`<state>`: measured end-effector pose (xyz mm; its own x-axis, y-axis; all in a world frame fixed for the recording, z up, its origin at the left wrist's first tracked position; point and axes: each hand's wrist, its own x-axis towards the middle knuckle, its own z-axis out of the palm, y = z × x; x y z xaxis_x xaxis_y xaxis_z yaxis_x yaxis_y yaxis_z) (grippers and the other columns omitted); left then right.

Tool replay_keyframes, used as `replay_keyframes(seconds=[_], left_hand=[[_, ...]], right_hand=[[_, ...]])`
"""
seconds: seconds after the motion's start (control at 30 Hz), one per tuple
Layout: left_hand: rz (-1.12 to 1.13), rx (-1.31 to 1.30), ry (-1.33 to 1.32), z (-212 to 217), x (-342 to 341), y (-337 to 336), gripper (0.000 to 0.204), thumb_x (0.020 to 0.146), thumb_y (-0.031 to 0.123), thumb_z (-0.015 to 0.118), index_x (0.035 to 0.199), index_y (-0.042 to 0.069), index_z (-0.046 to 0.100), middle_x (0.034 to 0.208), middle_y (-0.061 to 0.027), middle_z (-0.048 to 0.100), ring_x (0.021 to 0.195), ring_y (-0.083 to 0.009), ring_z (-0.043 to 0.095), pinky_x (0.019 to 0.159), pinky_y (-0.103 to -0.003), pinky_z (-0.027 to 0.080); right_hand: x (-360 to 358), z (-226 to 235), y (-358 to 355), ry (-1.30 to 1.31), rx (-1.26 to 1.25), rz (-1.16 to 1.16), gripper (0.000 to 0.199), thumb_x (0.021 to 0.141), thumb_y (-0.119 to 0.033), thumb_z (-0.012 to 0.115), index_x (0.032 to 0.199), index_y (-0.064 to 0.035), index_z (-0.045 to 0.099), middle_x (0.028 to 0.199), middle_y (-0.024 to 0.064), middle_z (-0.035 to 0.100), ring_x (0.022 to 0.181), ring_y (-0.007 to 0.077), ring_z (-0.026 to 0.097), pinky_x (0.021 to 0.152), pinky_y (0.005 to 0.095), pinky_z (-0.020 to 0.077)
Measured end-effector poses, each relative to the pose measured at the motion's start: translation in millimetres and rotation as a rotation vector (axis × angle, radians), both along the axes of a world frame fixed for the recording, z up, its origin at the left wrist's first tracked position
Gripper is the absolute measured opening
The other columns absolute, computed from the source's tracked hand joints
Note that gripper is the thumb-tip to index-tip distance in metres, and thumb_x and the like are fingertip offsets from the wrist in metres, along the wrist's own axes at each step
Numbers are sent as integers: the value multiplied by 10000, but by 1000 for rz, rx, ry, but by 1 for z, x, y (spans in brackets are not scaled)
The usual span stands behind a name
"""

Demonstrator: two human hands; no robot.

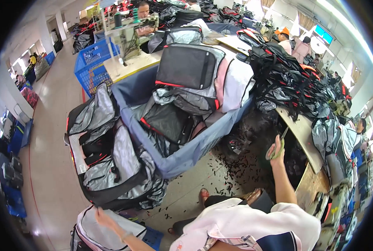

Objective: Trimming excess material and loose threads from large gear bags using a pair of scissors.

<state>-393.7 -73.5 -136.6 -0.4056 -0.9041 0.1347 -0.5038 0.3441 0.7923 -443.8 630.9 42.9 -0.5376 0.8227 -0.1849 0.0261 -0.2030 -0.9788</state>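
Observation:
My right hand [274, 151] is raised at the right, closed around a pair of scissors [284, 133] with green handles, their blades pointing up and away. At the lower left, my left hand [105, 219] is at the upper edge of a grey-white bag [111, 234] with black trim, its fingers closed on that edge; the fingertips are small and hard to make out. Beyond that bag lies a heap of black and silver-lined bags [119, 167]. A blue fabric bin [182, 161] ahead of me holds several black and grey bags [186, 65] with red trim.
Dark scraps [232, 171] litter the floor beneath the bin. On the right, a wooden table [301, 140] bears a tall pile of black bags [291, 79]. A sewing machine [128, 33] and blue plastic crates [92, 62] stand at the far left. Other people work farther off.

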Motion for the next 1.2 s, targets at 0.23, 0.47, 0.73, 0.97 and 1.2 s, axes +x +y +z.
replay_keyframes(seconds=[0.23, 0.47, 0.73, 0.97, 1.2], left_hand=[[-762, 449, 144, 104, -288, 161, 203, 831, 173, 614, 974, 28, 619, 778, -21, 607, 694, -97, 589, 601, -227, 470], [-826, 484, 35, 123, -544, 258, 364, 784, 301, 675, 983, 3, 608, 828, -73, 615, 698, -138, 573, 596, -285, 481], [-756, 161, 88, 65, -775, 324, 687, 836, 306, 592, 1332, -71, 303, 1357, -245, 366, 1280, -321, 350, 1049, -349, 283], [-1004, -78, -59, 70, -789, 350, 354, 772, 323, 638, 919, 4, 594, 897, -203, 635, 888, -363, 602, 737, -426, 438], [-1341, 24, 221, 233, -620, 364, 436, 769, 176, 687, 508, 58, 359, 505, 51, 361, 517, -58, 326, 467, -257, 259]], right_hand=[[-25, -41, 72, -43, -170, -16, 403, 808, -444, 637, 616, -132, 469, 479, -32, 422, 360, 103, 406, 352, 244, 343], [-45, -65, 110, -72, -143, -160, 387, 814, -449, 632, 617, -158, 470, 486, -42, 413, 376, 86, 395, 358, 227, 317], [6, -51, 145, -229, -181, -622, 447, 794, -514, 612, 564, -189, 407, 433, -40, 355, 335, 119, 338, 321, 265, 280], [26, -39, 129, -226, -94, -569, 322, 875, -431, 531, 804, -119, 569, 611, 40, 554, 484, 187, 517, 432, 341, 443], [-39, -46, 153, -134, -109, -569, 400, 793, -443, 653, 606, -210, 387, 488, -60, 353, 375, 70, 345, 361, 218, 277]])
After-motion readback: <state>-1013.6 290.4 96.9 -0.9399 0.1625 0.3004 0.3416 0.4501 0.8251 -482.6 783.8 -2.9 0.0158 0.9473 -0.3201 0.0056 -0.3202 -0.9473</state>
